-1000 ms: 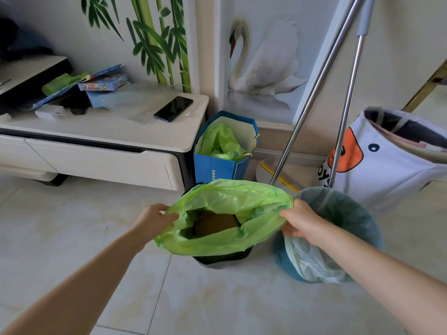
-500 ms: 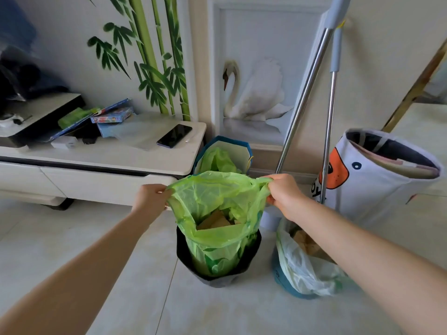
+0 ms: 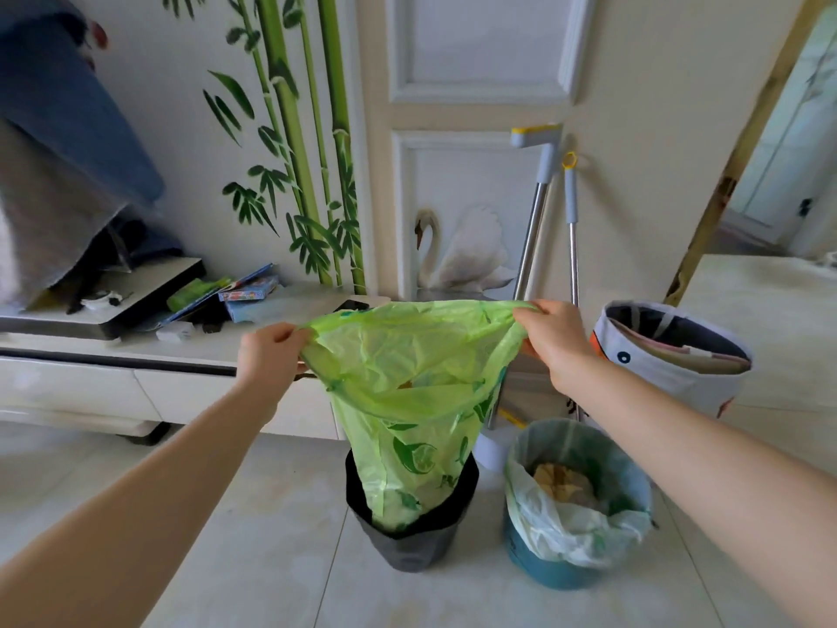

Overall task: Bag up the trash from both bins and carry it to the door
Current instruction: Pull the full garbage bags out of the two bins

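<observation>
A green trash bag (image 3: 412, 401) hangs stretched between my hands, its bottom still inside the black bin (image 3: 410, 537) on the floor. My left hand (image 3: 267, 353) pinches the bag's left rim. My right hand (image 3: 550, 339) grips the right rim at about the same height. To the right stands a blue bin (image 3: 573, 568) lined with a whitish bag (image 3: 561, 523), with brownish trash inside it.
A low white cabinet (image 3: 90, 378) with books and clutter stands at the left. Two metal-handled cleaning tools (image 3: 550, 247) lean on the wall behind the bins. A white fabric basket (image 3: 670, 369) sits at the right. Pale tile floor stretches in front.
Both hands have lifted the green bag higher, so most of it is out of the black bin. The view has tilted upward.
</observation>
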`<action>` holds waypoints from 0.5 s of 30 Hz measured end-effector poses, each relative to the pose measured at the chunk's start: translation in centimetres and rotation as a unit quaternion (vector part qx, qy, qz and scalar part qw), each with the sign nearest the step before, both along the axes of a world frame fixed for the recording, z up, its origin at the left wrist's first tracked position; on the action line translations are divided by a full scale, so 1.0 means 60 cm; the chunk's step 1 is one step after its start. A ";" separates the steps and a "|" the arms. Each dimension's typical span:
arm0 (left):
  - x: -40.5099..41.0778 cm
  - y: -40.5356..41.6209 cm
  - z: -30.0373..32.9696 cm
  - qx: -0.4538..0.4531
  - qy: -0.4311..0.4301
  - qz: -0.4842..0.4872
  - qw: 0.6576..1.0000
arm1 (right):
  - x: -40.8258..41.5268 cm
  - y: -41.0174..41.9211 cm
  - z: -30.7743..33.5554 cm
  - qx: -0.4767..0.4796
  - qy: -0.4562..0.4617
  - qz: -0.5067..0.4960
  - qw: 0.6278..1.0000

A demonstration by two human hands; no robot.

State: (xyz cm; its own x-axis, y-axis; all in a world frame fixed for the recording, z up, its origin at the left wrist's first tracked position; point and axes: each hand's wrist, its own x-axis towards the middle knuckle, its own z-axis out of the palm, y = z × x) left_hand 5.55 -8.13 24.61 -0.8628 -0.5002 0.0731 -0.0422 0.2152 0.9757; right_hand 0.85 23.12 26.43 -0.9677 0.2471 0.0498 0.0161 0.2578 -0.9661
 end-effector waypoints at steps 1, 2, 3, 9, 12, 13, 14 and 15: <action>0.013 -0.001 0.011 0.004 0.006 0.003 1.000 | 0.012 0.006 0.010 0.012 0.007 -0.005 1.000; 0.026 -0.002 0.023 0.008 0.012 0.007 1.000 | 0.027 0.012 0.021 0.021 0.012 -0.009 1.000; 0.039 -0.004 0.034 0.011 0.018 0.011 1.000 | 0.039 0.018 0.029 0.028 0.019 -0.013 0.999; 0.107 -0.008 0.092 0.027 0.048 0.044 0.998 | 0.107 0.047 0.076 0.064 0.050 -0.049 0.996; 0.139 -0.008 0.109 0.049 0.052 0.040 0.997 | 0.145 0.056 0.091 0.076 0.051 -0.069 0.993; 0.148 -0.009 0.110 0.058 0.051 0.038 0.996 | 0.155 0.057 0.093 0.078 0.047 -0.070 0.993; 0.160 -0.010 0.110 0.063 0.048 0.036 0.996 | 0.170 0.059 0.095 0.078 0.046 -0.066 0.994; 0.171 -0.010 0.108 0.068 0.046 0.032 0.996 | 0.184 0.061 0.096 0.081 0.049 -0.059 0.994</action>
State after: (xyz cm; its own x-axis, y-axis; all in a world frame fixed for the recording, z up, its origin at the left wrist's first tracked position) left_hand 15.80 -8.75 31.11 -0.8218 -0.5644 0.0781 0.0387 0.0815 0.9959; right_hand 11.89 26.76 32.17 -0.9210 0.3396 0.1908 -0.0368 0.4118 -0.9105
